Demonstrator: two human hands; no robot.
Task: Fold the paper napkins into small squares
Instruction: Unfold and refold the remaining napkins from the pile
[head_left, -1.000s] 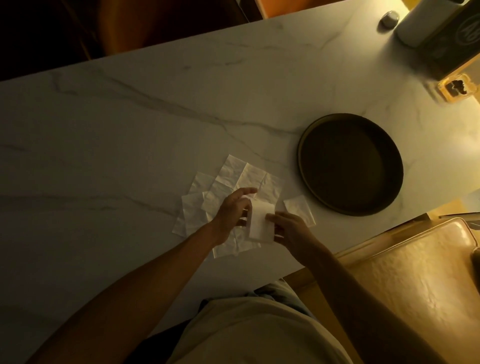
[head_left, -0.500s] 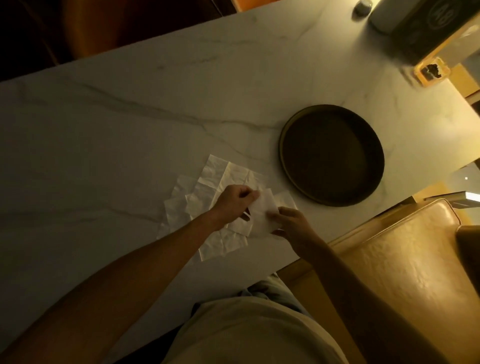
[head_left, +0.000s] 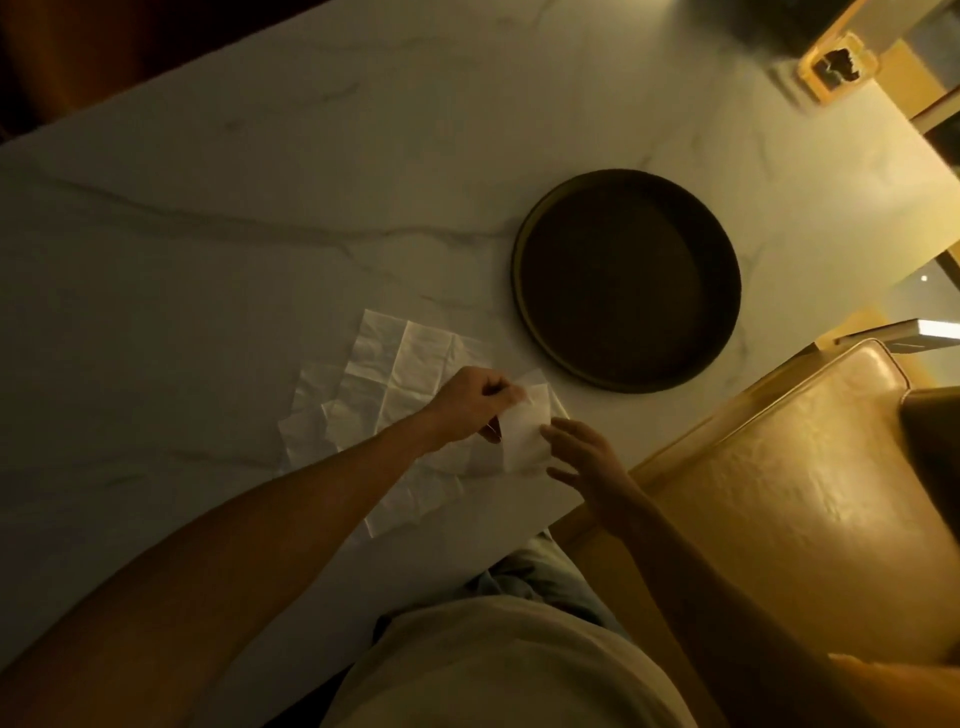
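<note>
At the near table edge: folded napkin (head_left: 525, 436) held just above the spread-out napkins (head_left: 384, 395).
Left hand (head_left: 470, 402): fingers curled, pinching the napkin's top corner.
Right hand (head_left: 582, 457): fingers loose and straight, touching its right edge.
Room: lots of bare marble table (head_left: 208, 234) to the left.
In the way: dark round tray (head_left: 626, 280) close on the right, tan chair (head_left: 779, 499) beside the edge.

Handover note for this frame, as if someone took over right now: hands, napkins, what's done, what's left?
Left hand: pinches the top of a partly folded napkin.
Right hand: open, fingertips at the napkin's right edge.
Unfolded napkins: overlapping on the marble table, left of the round tray, which holds nothing.
Done: no finished square clearly visible.
Left: finish this fold, then the pile.
</note>
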